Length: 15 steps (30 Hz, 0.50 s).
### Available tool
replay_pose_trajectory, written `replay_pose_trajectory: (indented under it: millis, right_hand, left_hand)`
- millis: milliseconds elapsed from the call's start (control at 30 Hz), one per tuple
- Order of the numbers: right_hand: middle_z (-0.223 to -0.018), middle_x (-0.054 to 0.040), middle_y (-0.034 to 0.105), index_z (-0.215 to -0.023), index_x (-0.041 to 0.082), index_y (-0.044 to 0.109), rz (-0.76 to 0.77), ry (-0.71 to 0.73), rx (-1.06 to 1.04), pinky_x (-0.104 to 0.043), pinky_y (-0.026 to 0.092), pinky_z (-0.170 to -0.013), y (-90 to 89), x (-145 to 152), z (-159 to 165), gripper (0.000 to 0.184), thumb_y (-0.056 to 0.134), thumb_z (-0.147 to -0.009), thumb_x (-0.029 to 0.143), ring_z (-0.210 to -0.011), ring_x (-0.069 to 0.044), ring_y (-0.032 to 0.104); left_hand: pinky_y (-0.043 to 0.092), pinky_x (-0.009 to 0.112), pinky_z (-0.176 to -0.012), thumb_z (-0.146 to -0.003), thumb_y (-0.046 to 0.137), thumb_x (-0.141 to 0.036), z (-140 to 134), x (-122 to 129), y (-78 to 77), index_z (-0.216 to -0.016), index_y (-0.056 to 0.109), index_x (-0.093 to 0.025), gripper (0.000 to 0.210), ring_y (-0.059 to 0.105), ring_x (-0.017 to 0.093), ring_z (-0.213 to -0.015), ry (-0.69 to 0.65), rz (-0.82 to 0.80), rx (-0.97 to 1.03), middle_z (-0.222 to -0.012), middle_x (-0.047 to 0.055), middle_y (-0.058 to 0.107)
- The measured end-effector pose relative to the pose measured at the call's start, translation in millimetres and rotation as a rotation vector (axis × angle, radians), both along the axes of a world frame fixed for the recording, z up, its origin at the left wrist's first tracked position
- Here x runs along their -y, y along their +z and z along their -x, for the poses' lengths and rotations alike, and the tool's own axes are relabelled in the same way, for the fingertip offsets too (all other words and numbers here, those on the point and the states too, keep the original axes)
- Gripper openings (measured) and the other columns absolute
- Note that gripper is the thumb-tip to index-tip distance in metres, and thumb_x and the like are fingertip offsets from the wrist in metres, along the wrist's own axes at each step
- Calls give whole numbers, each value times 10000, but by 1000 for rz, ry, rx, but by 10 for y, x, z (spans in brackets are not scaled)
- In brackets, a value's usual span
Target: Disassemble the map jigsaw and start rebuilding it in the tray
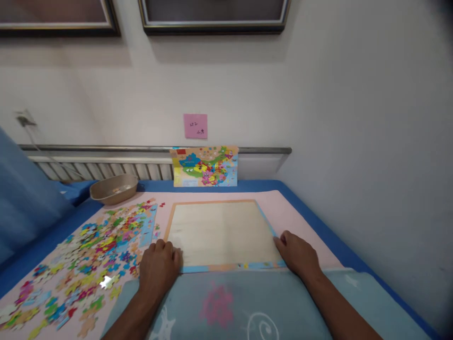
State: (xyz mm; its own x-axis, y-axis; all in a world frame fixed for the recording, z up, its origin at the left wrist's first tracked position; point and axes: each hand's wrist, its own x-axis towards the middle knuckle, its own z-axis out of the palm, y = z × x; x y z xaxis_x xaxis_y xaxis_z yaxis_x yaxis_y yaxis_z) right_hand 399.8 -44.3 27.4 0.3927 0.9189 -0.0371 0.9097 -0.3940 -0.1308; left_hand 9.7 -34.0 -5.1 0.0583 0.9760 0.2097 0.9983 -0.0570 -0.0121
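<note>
A shallow puzzle board (212, 231) with a bare cream middle and a narrow orange and blue border lies flat before me. My left hand (161, 264) is closed at the board's lower left edge, fingers curled round it. At the opposite side, my right hand (297, 252) closes on the right edge near the front corner, its thumb towards the board. Most fingertips of both hands are hidden. Just left of my left hand, many loose jigsaw pieces (95, 252) in mixed colours are spread out, along with a joined blue strip (148, 225).
A brown plastic basin (113, 189) stands at the back left. A colourful map picture (205, 166) hangs from the metal rail (265, 150), below a pink note (196, 126). A patterned blue-grey cloth (230, 307) lies in front. Walls border the back and right; a blue curtain (24, 198) hangs left.
</note>
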Motion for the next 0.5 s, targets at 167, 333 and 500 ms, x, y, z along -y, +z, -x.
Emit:
replay_pose_trajectory:
  millis: [167,333,500]
  right_hand:
    - [-900,-113,765,-827,237,570,57,6,-2,-361,383,-651,70,-10,12,318,398,-1075,337,-900,-311,740]
    - [-804,-86,746,-743,266,546,22,17,-43,-395,427,-653,-44,-64,-86,348,405,-1039,383,-825,-309,738]
    - [-709,-74,739,-674,286,586,-53,50,-85,-433,473,-635,-244,-123,-256,369,476,-967,481,-734,-320,749]
  left_hand:
    - [445,400,-883,-1020,527,-269,0,-11,-46,-957,801,-150,306,674,302,-999,2,1,40,-1013,139,731]
    - [449,408,-870,-1011,540,-264,-9,-33,-58,-959,794,-156,281,651,307,-1021,9,18,106,-1036,137,718]
    - [449,426,-898,-1008,532,-261,-24,-36,31,-1019,798,-151,288,642,325,-1084,31,110,176,-1107,154,726]
